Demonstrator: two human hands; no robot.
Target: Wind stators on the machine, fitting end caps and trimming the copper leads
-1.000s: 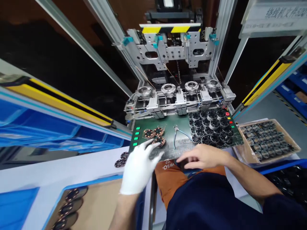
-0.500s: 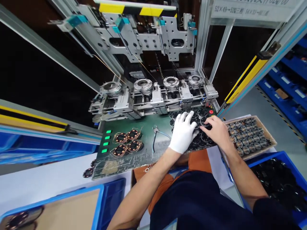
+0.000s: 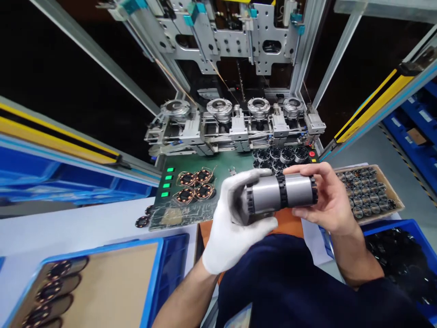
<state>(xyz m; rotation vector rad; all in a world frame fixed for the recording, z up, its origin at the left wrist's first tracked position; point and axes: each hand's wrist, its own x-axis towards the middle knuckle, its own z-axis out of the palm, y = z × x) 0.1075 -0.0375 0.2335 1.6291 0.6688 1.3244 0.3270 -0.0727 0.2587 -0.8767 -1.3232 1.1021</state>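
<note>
Two grey stator cores with black toothed end caps are held end to end in front of my body. My left hand (image 3: 225, 228), in a white glove, is closed around the left stator core (image 3: 266, 193). The bare fingers of my right hand (image 3: 331, 196) grip the right stator core (image 3: 300, 190) from above and below. Behind them, more stator cores (image 3: 287, 155) stand in rows on the green worktop (image 3: 225, 162). Pliers (image 3: 232, 171) lie on the worktop, mostly hidden by my glove.
The winding machine (image 3: 239, 132) spans the back. Copper-wound stators (image 3: 195, 184) sit at the worktop's left. A blue-rimmed tray (image 3: 155, 269) with wound stators is at lower left. At right are a carton of cores (image 3: 370, 191) and a blue bin (image 3: 414, 228) of black parts.
Both hands have come up from the rows of cores toward my body, now holding two stator cores between them. The view has shifted, showing more of the tray at lower left.
</note>
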